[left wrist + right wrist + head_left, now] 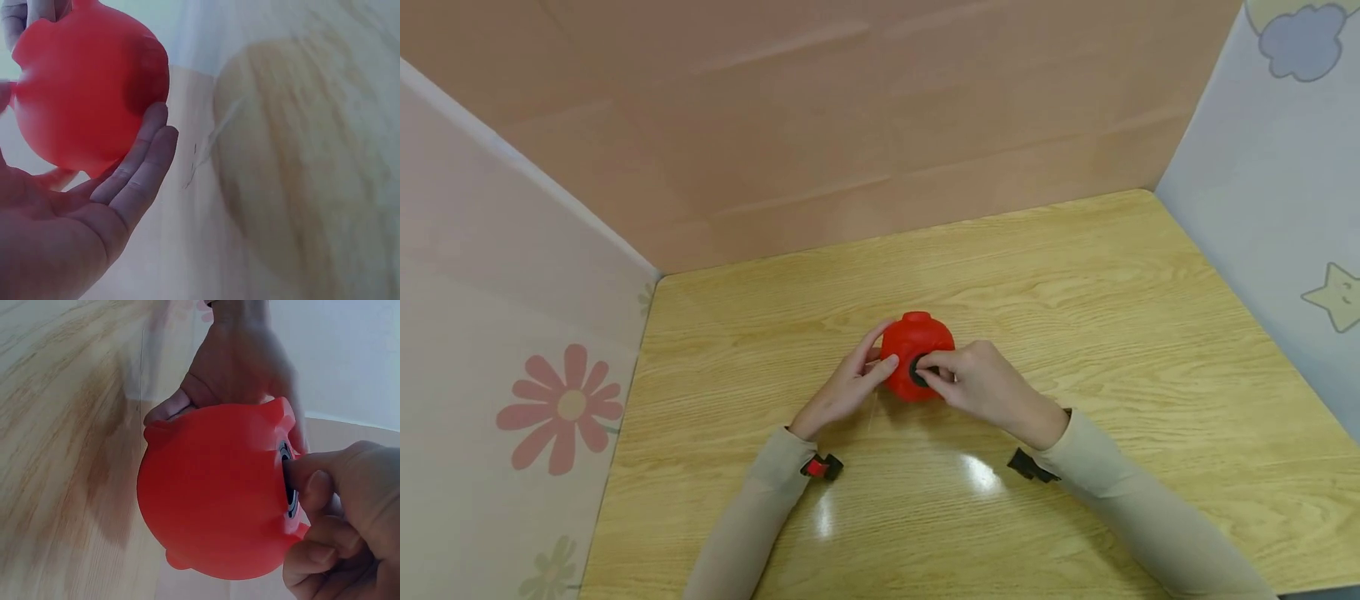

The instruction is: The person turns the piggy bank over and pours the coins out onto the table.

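A round red piggy bank (916, 335) with small stubby feet is held over the table, its underside turned toward the right hand. My left hand (848, 385) grips it from the left, thumb on the near side and fingers behind and under it, as the left wrist view shows. A round black plug (292, 504) sits in the opening between the feet. With thumb and index finger, my right hand (991, 388) pinches at the middle of this plug. The other fingers of that hand are curled in. The fingertips hide part of the plug.
The light wood-grain table (760, 325) spreads out around both arms. A plain brownish panel (820, 133) stands along its back edge. Pale walls with flower, cloud and star pictures rise at left and right. Dark straps hang at both cuffs.
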`<move>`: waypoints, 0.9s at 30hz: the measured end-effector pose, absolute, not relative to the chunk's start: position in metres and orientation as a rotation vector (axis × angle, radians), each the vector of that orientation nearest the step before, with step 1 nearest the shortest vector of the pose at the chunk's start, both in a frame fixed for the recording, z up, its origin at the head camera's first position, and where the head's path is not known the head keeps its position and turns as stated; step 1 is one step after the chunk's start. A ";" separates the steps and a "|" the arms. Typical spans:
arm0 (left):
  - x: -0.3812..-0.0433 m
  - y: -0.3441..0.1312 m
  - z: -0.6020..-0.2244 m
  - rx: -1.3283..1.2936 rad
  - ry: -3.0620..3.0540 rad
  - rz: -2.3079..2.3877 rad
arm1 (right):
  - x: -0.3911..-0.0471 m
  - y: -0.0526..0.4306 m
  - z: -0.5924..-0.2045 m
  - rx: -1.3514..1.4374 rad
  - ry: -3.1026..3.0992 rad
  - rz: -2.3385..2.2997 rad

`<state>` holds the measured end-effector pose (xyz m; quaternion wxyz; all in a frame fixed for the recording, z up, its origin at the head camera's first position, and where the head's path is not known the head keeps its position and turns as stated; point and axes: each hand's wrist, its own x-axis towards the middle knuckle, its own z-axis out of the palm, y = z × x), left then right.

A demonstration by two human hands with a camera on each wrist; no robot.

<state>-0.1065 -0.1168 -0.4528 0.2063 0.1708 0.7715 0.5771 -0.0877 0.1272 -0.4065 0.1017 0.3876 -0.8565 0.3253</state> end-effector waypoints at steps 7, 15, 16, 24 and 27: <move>-0.105 -0.114 -0.454 0.405 2.101 1.645 | -0.088 0.124 -0.410 1.170 -2.469 0.778; -0.105 -0.113 -0.456 0.423 2.059 1.677 | -0.088 0.123 -0.411 1.159 -2.486 0.728; -0.105 -0.113 -0.456 0.426 2.055 1.676 | -0.088 0.123 -0.411 1.157 -2.487 0.717; -0.107 -0.116 -0.457 0.397 2.094 1.649 | -0.088 0.122 -0.409 1.142 -2.494 0.701; -0.108 -0.118 -0.457 0.409 2.103 1.651 | -0.088 0.121 -0.408 1.133 -2.507 0.725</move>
